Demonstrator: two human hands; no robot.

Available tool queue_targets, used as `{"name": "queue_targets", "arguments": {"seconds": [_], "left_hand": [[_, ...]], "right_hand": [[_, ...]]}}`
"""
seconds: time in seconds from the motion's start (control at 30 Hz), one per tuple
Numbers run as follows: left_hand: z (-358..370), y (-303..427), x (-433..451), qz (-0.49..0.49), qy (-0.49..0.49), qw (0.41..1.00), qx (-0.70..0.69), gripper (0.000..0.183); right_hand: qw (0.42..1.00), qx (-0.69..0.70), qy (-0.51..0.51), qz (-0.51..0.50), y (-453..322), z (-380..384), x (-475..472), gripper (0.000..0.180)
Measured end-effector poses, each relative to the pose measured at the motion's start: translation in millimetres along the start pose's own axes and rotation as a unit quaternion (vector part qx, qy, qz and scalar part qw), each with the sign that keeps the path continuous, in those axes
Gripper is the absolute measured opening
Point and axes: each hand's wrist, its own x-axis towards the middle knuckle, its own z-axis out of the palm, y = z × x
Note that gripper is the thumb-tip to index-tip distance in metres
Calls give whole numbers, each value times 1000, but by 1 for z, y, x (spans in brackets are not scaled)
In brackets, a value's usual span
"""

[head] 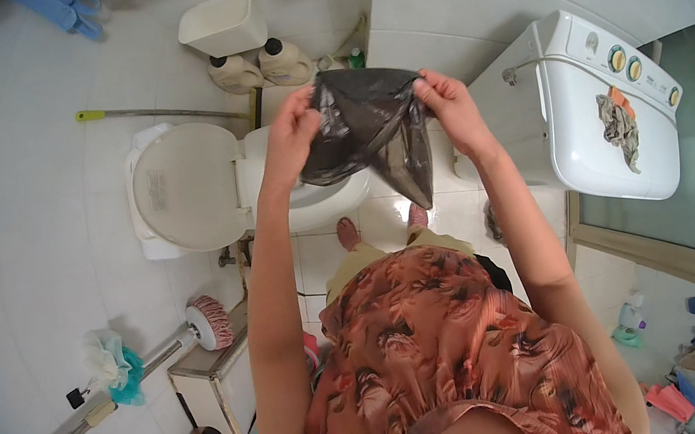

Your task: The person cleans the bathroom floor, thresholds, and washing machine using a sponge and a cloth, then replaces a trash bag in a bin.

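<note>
A thin black plastic bag (pixel 373 123) is stretched between my two hands at arm's length. My left hand (pixel 294 126) pinches its upper left edge between thumb and fingers. At the upper right corner, my right hand (pixel 449 103) grips the bag the same way. The bag's lower part hangs down in a loose point on the right, and the plastic looks partly see-through. Behind it and to the left is a white toilet (pixel 331 202) with its lid (pixel 189 188) raised; the bag hides part of the bowl.
A white bin (pixel 224 24) and two beige jugs (pixel 286 62) stand beyond the toilet, near a green-ended pole (pixel 165 113). On the right, a white washing machine (pixel 582 136) bears a crumpled grey cloth (pixel 619 130). A pink mop head (pixel 212 322) and a low ledge (pixel 216 356) are at left.
</note>
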Motion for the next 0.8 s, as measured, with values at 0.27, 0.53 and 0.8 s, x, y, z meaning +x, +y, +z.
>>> {"name": "queue_targets", "arguments": {"seconds": [0.27,0.53,0.8], "left_hand": [[6,-58,-8,-114,-139,961,211,28],[57,-58,-16,-141,8,988,-59,19],[71,-54,-26,-113,28,993,26,20]], "right_hand": [[985,-15,169,-35,-39,-68,-9,24],[942,-303,136,58,-41,-26,-70,24],[979,-97,137,113,66,-6,-37,19]]}}
